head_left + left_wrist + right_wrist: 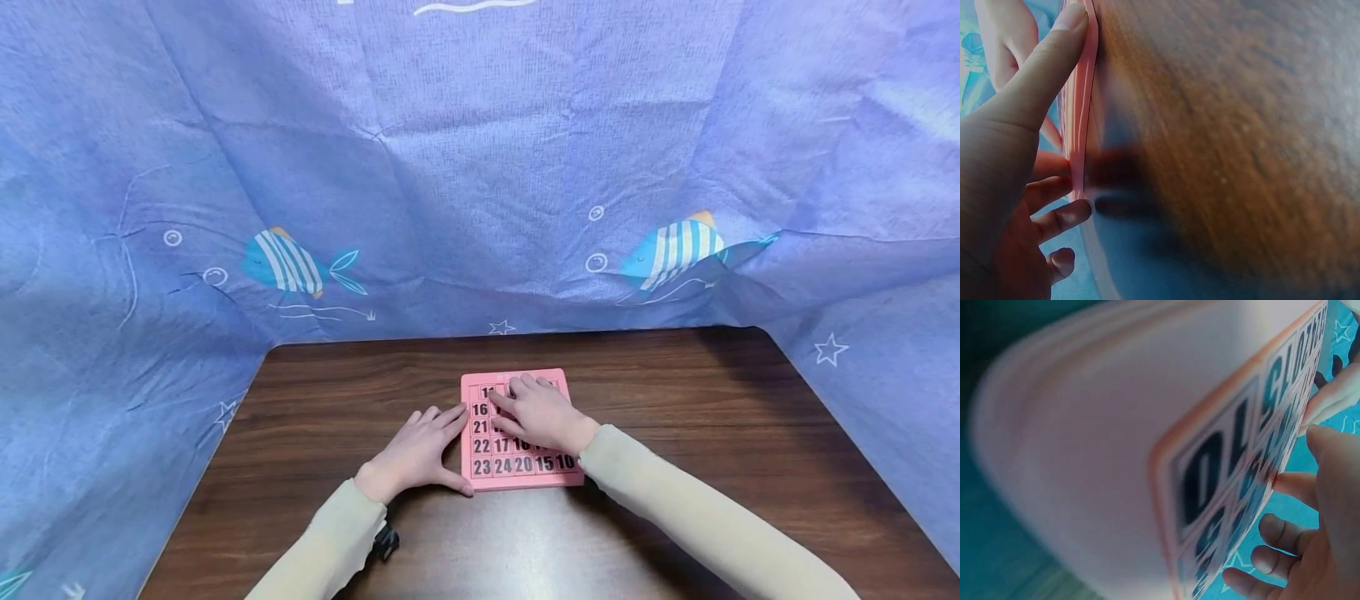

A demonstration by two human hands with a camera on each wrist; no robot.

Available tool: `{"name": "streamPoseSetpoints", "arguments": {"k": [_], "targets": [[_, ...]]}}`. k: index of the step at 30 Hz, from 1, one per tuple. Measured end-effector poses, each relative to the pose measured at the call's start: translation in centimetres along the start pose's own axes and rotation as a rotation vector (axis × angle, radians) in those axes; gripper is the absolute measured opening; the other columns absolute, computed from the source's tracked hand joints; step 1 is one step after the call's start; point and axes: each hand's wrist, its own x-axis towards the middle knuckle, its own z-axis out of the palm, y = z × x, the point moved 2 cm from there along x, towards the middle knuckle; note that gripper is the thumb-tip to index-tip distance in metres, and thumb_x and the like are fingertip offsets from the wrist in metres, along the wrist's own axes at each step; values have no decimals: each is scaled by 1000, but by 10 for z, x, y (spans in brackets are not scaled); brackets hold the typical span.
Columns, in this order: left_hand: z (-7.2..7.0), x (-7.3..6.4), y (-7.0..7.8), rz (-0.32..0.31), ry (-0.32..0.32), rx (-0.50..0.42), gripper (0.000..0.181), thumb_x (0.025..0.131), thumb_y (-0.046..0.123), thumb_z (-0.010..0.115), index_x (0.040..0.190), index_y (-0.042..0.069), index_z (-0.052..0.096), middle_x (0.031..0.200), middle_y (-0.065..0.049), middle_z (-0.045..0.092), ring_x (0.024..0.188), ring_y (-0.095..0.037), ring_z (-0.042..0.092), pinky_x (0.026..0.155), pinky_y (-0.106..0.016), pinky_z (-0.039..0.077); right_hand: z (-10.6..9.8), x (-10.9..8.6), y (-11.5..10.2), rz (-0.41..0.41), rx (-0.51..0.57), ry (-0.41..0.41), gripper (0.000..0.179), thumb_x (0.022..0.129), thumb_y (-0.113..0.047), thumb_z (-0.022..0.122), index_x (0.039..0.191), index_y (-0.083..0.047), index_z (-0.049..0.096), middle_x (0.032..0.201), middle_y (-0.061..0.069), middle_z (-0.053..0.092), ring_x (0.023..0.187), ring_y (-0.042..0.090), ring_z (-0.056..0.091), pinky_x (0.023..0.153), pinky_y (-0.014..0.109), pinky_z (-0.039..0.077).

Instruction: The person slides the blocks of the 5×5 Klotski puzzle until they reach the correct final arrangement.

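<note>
A pink sliding number puzzle (pixel 525 481) lies flat on the table, its tiles printed with black numbers. My left hand (pixel 420 450) rests along its left side, the thumb by the lower left corner and the forefinger higher up. In the left wrist view the thumb (pixel 1054 62) lies against the pink edge with the other fingers spread loosely. Over the upper tiles, my right hand (pixel 547 417) reaches in from the right, fingertips on or just above the board and covering several numbers. In the right wrist view one fingertip (pixel 1282 482) touches the tiled face.
The dark wooden table (pixel 337 400) extends around the puzzle on all sides. Behind and beside it hangs a blue cloth (pixel 480 208) printed with fish and stars. A small black object (pixel 386 542) is at the left sleeve's cuff.
</note>
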Motion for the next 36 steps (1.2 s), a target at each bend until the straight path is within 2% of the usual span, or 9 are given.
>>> {"name": "streamPoseSetpoints", "arguments": {"k": [6,10,17,25,30,36], "targets": [[0,0,0,-3,-7,8,118,69,76,81,158,7,46,164,-9,42,130,-31,49,109,-56,39,1,10,-7,-13,-4,-13,52,107,-50,52,147,-18,62,105,9,60,99,26,56,93,49,49],[0,0,1,0,-4,10,118,69,76,81,158,7,46,164,-9,42,129,-30,49,107,-54,40,1,9,-6,-4,8,-15,51,107,-48,52,147,-19,62,105,9,59,100,27,56,94,50,48],[0,1,1,-2,-12,8,118,69,76,81,158,6,45,164,-10,42,128,-28,49,107,-52,40,-1,-7,10,11,27,39,45,104,-41,60,140,-14,68,95,7,56,90,25,53,82,45,46],[-1,2,-1,-15,-26,6,120,69,76,81,159,7,44,165,-10,40,129,-30,48,108,-53,39,-1,-23,28,40,-18,54,45,104,-40,61,137,-11,69,89,5,51,84,23,46,79,43,41],[-2,2,-1,-17,-26,1,119,69,76,82,158,6,44,164,-11,41,128,-28,49,108,-51,39,1,-22,24,33,-12,67,47,104,-42,61,137,-11,69,91,6,54,85,24,48,80,44,43],[0,2,0,-12,-14,-1,118,69,75,82,158,6,46,164,-10,43,126,-28,50,106,-51,40,3,-12,13,33,-1,46,50,105,-44,56,143,-12,65,96,8,57,92,25,53,85,46,45]]}}
